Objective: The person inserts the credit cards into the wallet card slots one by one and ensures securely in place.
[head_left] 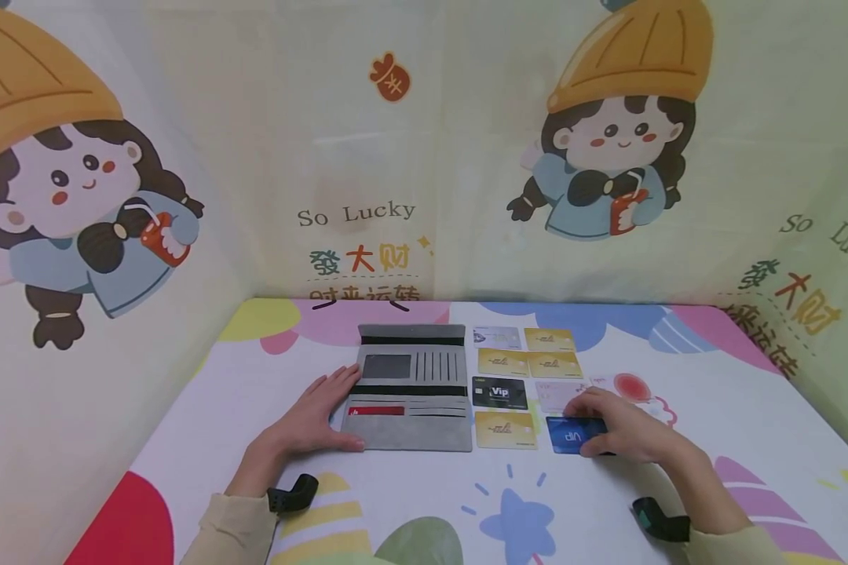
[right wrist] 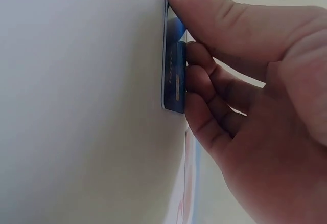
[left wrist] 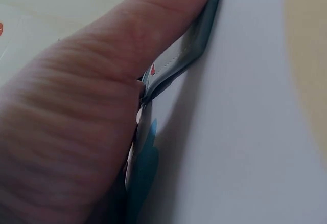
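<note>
A grey wallet (head_left: pixel 424 438) lies unfolded on the table, with a red card (head_left: pixel 376 411) tucked in one of its lower slots. My left hand (head_left: pixel 321 414) rests at its left side, fingers spread along the edge and thumb over the near corner. To the right, my right hand (head_left: pixel 625 428) pinches a blue VIP card (head_left: pixel 568 434) that lies at table level. In the right wrist view the thumb is at one edge of that card and the curled fingertips (right wrist: pixel 198 81) touch it. A pale pink card (head_left: pixel 554 392) lies just beyond, partly hidden by the fingers.
Between wallet and right hand lie a black Vip card (head_left: pixel 499 392) and a gold card (head_left: pixel 506 430). Farther back are several more gold cards (head_left: pixel 555 365) and a silvery card (head_left: pixel 497 337). A patterned cloth wall (head_left: pixel 466 259) borders the table's far edge.
</note>
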### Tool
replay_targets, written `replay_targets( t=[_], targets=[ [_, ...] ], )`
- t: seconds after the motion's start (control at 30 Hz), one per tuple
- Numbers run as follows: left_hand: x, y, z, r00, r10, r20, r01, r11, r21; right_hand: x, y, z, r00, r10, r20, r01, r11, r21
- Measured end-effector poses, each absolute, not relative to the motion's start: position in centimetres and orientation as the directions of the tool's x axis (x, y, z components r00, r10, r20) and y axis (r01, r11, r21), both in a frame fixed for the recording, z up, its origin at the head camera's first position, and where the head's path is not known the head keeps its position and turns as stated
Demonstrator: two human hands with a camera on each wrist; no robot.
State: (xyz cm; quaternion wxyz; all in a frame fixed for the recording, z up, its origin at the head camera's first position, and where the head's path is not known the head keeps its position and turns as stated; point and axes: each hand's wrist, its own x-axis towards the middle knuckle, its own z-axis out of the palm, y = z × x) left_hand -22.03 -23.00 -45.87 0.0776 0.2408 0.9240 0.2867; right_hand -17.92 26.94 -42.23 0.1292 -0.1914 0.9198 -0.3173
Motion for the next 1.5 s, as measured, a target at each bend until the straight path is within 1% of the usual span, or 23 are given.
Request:
replay_targets(
  t=[0.33, 0.57, 0.77, 0.93, 1.27, 1.5],
  targets=[
    [-21.9, -23.1, -45.9, -0.872, 0.49, -0.004, 0.4, 0.717, 0.571, -17.7, 26.7, -42.2, -0.894, -0.436, -0.106, -0.277, 0.722, -0.635],
    [-21.8, -23.0, -45.7, -0.872, 0.49, -0.007, 0.396, 0.713, 0.578, -17.6, 26.9, -42.2, -0.908, -0.405, -0.112, -0.239, 0.718, -0.654],
    [-21.9, -22.9, -45.8, -0.87, 0.493, -0.014, 0.397, 0.718, 0.572, -17.6, 27.1, -42.2, -0.91, -0.406, -0.087, -0.261, 0.722, -0.641],
    [-22.0, -22.9, -45.7, -0.869, 0.494, -0.005, 0.405, 0.719, 0.565, -17.6, 27.0, -41.8, -0.917, -0.389, -0.087, -0.247, 0.725, -0.643],
    [-21.9, -23.2, -45.7, -0.86, 0.51, 0.027, 0.437, 0.708, 0.555, -17.8, 27.4, -41.7, -0.913, -0.401, -0.076, -0.272, 0.735, -0.621],
    [-21.9, -23.2, -45.7, -0.866, 0.5, 0.016, 0.423, 0.715, 0.557, -17.9, 27.8, -41.6, -0.902, -0.42, -0.095, -0.265, 0.715, -0.647]
  ],
)
